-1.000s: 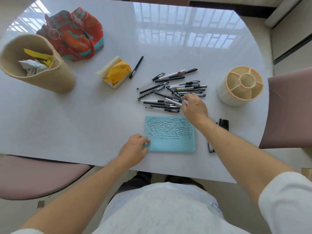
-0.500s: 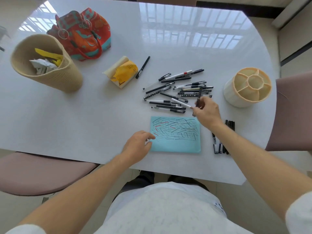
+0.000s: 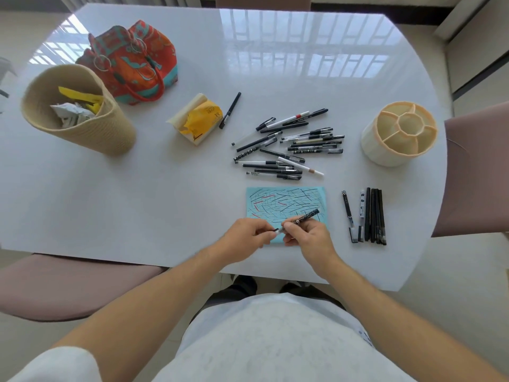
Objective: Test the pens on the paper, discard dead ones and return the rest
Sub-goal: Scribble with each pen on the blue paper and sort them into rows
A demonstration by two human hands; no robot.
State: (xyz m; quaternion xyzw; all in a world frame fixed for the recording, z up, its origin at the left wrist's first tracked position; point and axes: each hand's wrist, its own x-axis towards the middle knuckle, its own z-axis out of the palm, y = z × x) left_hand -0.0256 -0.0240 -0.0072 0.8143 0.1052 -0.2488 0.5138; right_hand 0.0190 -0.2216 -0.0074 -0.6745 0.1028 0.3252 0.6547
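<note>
Nearest the viewer, both hands meet over the near edge of the blue paper, which lies on the white surface and is already crossed with black and a few red strokes. The right hand pinches the barrel of a patterned black pen; the left hand pinches its near end, apparently the cap. Judged step: uncapping a pen for testing. The next move calls for pulling the cap straight off, then drawing the tip across the little bare paper left.

Right of the paper, a row of pens lies side by side, seemingly sorted already. Beyond the paper, a loose pile of pens awaits testing, with a single black pen apart to its left beside a yellow tissue pack. Farther right stands the compartmented pen holder, with no pens visible in it; far left, a woven bin holding crumpled waste, and behind it a patterned bag.
</note>
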